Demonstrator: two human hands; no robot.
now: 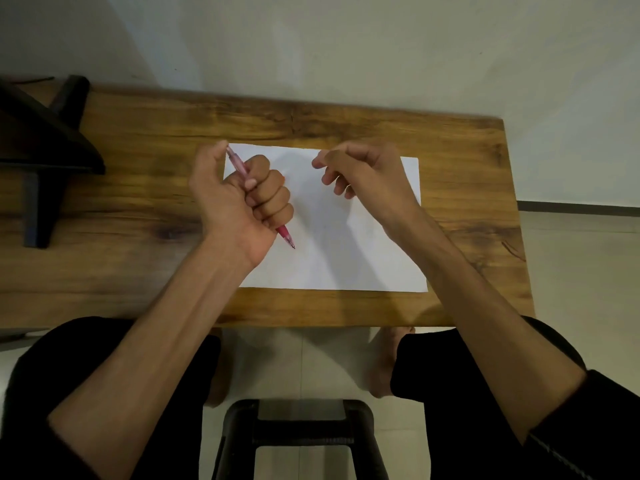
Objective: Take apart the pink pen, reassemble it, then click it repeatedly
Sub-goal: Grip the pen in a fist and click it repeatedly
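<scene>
The pink pen (239,165) is in one piece, gripped in the fist of my left hand (239,202) above the left part of a white sheet of paper (346,237). Its clicker end points up and away, with my thumb resting on top of it. The tip sticks out below my fist at the lower right. My right hand (363,171) hovers over the upper right of the paper, fingers loosely curled, holding nothing, a short gap away from the left hand.
The paper lies on a wooden table (138,202) whose right edge is close to the sheet. A black stand (45,147) occupies the table's left end. A black stool (301,438) and my bare feet are on the tiled floor below.
</scene>
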